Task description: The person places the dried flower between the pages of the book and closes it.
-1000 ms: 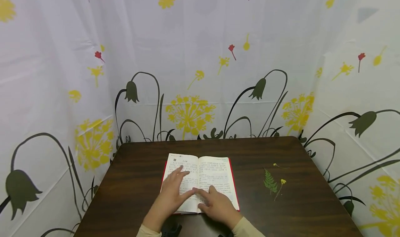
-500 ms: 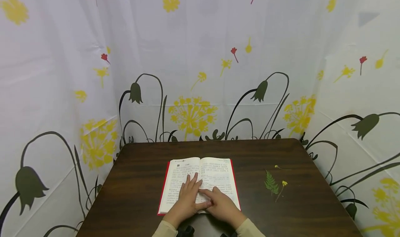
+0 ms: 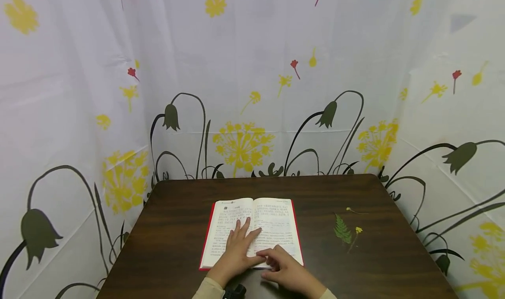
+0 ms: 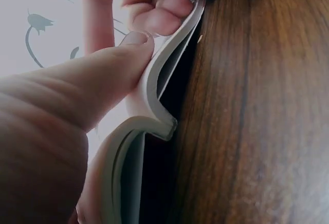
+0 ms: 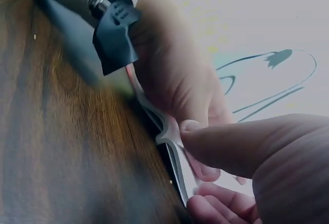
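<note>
An open book (image 3: 276, 233) with red cover edges lies on the dark wooden table (image 3: 169, 229). On its left page rests my left hand (image 3: 236, 248), fingers spread, the thumb reaching over the gutter near the bottom edge. My right hand (image 3: 289, 270) is at the lower right page, index finger pointing toward the left thumb and the other fingers bent. In the left wrist view, the bottom page edges (image 4: 151, 88) curve down into the gutter beside the left thumb. The right wrist view shows the right thumb (image 5: 231, 142) close to the left thumb; no object shows between the right thumb and fingers.
Right of the book lie a green fern leaf (image 3: 342, 229), a small yellow flower on a stem (image 3: 358, 230) and another yellow flower (image 3: 349, 209). A printed white curtain (image 3: 252, 71) hangs behind the table. A black wrist device (image 3: 234, 291) sits at my left wrist.
My left hand has moved right and settled on the left page. My right hand has drawn back toward the book's lower edge, its fingers more bent. The plants have stayed put.
</note>
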A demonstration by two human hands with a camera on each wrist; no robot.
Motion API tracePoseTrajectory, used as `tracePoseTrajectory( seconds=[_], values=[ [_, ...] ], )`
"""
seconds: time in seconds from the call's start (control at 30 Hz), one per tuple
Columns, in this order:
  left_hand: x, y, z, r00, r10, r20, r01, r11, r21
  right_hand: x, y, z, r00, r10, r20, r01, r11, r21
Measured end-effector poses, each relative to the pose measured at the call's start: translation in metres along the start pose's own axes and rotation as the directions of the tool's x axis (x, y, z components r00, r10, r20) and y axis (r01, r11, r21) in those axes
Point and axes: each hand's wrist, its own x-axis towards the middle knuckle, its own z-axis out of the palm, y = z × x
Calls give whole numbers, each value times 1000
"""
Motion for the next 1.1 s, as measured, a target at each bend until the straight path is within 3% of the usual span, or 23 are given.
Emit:
tracePoseTrajectory(
  seconds=[0.13,0.3,0.37,0.47,0.6,0.73,0.83,0.93,1.1],
  values=[
    [0,1,-2,1000,-3,10,3,1000,4,-11,1,-5,1000,6,-16,-5,996,88],
    [-1,3,-1,999,-17,27,18,1000,-19,-36,-7,-30,999,49,8,-50,984,171],
    [-2,3,0,999,-28,29,29,999,-28,-48,-10,-44,998,51,-32,-47,991,129],
    [-3,2,1,999,-35,27,36,999,-36,-64,-9,-66,984,53,-171,-57,998,-19],
    [-2,2,0,999,-32,22,33,998,-52,-83,0,-97,915,152,-373,-230,958,-174],
    [1,2,0,999,-36,33,38,998,-54,-103,11,-125,817,317,-482,-460,862,-213],
    [3,1,1,998,-43,43,45,998,-41,-117,19,-142,754,377,-538,-561,796,-227],
    [3,2,0,998,-44,44,45,998,-36,-125,29,-155,712,391,-583,-608,758,-235],
    [2,4,-2,999,-38,31,39,999,-36,-125,50,-160,672,395,-626,-633,745,-210]
  ],
)
